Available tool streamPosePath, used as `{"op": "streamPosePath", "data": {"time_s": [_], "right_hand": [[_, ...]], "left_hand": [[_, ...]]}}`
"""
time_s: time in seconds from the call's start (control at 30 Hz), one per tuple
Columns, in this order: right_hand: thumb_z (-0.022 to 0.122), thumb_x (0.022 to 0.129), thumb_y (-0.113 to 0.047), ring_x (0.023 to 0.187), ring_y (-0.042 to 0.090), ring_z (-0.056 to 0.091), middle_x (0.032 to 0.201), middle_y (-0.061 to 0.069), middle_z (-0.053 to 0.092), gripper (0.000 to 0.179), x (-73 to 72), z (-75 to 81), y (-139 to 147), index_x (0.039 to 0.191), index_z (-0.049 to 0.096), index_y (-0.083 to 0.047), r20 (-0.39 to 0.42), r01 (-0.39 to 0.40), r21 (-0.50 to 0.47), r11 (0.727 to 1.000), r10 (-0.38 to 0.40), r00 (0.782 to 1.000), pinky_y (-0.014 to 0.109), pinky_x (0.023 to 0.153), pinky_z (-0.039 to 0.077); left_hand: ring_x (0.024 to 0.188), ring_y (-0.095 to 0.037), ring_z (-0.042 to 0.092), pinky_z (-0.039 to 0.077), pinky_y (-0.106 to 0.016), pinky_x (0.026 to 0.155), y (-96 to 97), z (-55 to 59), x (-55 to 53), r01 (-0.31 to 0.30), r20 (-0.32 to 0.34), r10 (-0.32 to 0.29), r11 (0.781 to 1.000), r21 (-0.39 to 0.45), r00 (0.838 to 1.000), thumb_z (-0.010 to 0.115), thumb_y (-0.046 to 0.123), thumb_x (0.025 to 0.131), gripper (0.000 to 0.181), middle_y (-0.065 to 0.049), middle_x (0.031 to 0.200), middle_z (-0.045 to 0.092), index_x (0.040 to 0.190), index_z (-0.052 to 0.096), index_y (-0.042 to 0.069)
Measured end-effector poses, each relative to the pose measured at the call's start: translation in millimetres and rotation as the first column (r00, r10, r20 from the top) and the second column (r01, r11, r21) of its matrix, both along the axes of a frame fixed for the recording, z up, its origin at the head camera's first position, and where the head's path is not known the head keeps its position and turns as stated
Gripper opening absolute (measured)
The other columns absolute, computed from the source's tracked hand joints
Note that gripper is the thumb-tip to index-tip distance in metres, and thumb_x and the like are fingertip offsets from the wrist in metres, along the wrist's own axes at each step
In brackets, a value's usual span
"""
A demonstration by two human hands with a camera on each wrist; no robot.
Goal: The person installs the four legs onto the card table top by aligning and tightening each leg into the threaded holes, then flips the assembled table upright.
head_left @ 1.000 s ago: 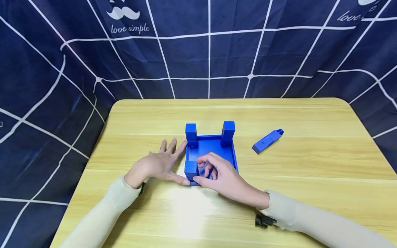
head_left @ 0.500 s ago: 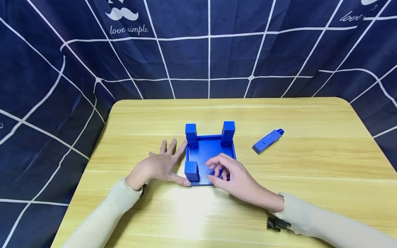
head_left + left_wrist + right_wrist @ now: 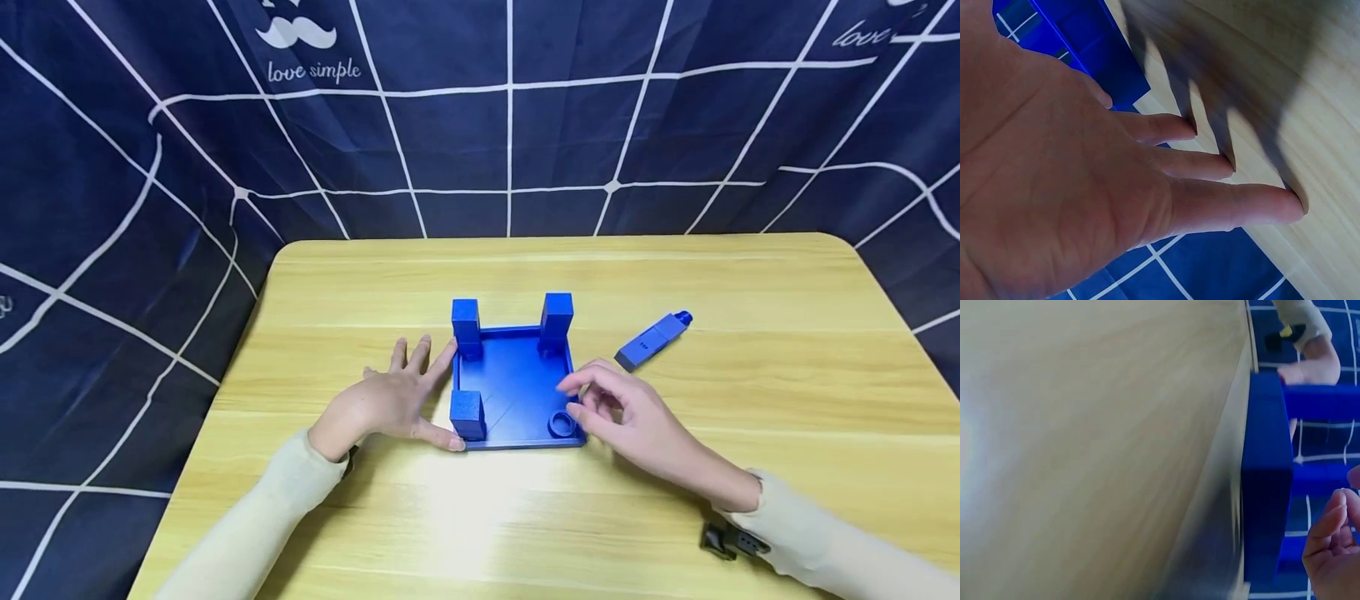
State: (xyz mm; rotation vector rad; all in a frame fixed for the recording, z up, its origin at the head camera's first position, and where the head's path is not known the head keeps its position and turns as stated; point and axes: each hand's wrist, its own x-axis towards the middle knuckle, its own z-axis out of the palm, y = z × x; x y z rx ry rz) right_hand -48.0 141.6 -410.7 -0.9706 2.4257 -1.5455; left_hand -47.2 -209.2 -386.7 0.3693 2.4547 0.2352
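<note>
A blue square tabletop piece with a raised rim (image 3: pixel 517 383) lies on the table, with upright blue legs at three corners: back left (image 3: pixel 466 321), back right (image 3: pixel 557 318) and front left (image 3: pixel 468 413). A round socket (image 3: pixel 561 424) shows at its front right corner. Spread along the left side, my left hand (image 3: pixel 397 402) touches the rim with thumb and forefinger. My right hand (image 3: pixel 637 417), fingers loosely bent and holding nothing, hovers by the right edge near that socket. Beyond it a loose blue leg (image 3: pixel 653 340) with a threaded end lies on its side.
The light wooden table (image 3: pixel 360 283) carries all of this. A dark blue cloth with white grid lines (image 3: pixel 442 142) hangs behind it and along both sides. Each wrist wears a dark strap, with a black device (image 3: pixel 731 542) visible at the right one.
My right hand has let go of the front left leg and moved right across the piece to its right edge, uncovering the socket. The left hand stays in place.
</note>
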Motion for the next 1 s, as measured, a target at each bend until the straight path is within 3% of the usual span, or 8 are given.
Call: {"op": "streamPosePath", "data": {"time_s": [0.3,0.7,0.83,1.0], "right_hand": [[0.079,0.098,0.002,0.071,0.012,0.057,0.09,-0.007,0.062,0.032,-11.2,-4.7,34,0.124,0.075,-0.017,-0.035,0.041,0.079,0.996,-0.038,0.999,0.026,0.058,0.047],[0.08,0.097,0.002,0.077,0.012,0.06,0.102,-0.008,0.066,0.044,-31.6,5.0,68,0.135,0.072,-0.02,-0.082,0.108,0.188,0.976,-0.094,0.992,0.023,0.065,0.05],[0.08,0.097,0.001,0.08,0.012,0.061,0.098,-0.006,0.067,0.051,-40.2,3.2,78,0.142,0.069,-0.018,-0.098,0.114,0.221,0.969,-0.095,0.991,0.023,0.067,0.051],[0.08,0.095,0.004,0.084,0.011,0.062,0.112,0.001,0.068,0.058,-50.5,0.1,88,0.148,0.064,-0.012,-0.136,0.095,0.257,0.962,-0.061,0.989,0.019,0.071,0.051]], "left_hand": [[0.16,-0.057,-0.009,0.02,-0.093,0.106,1.1,-0.9,-0.4,-0.013,0.007,0.013,1.0,-0.002,1.0,0.076,0.087,0.078,0.144,-0.021,0.18,-0.012,0.174,-0.017,0.031],[0.16,-0.056,-0.009,0.022,-0.093,0.106,1.3,-0.2,-0.4,-0.009,0.008,0.009,1.0,-0.01,1.0,0.076,0.087,0.077,0.145,-0.021,0.18,-0.013,0.173,-0.018,0.034],[0.16,-0.056,-0.009,0.022,-0.092,0.106,1.2,-0.9,0.0,-0.014,0.008,0.014,1.0,-0.015,1.0,0.076,0.087,0.077,0.145,-0.021,0.18,-0.013,0.174,-0.018,0.034],[0.16,-0.056,-0.007,0.024,-0.092,0.106,1.4,-1.9,0.6,-0.012,-0.002,0.012,1.0,-0.017,1.0,0.076,0.088,0.077,0.145,-0.021,0.18,-0.011,0.174,-0.017,0.033]]}}
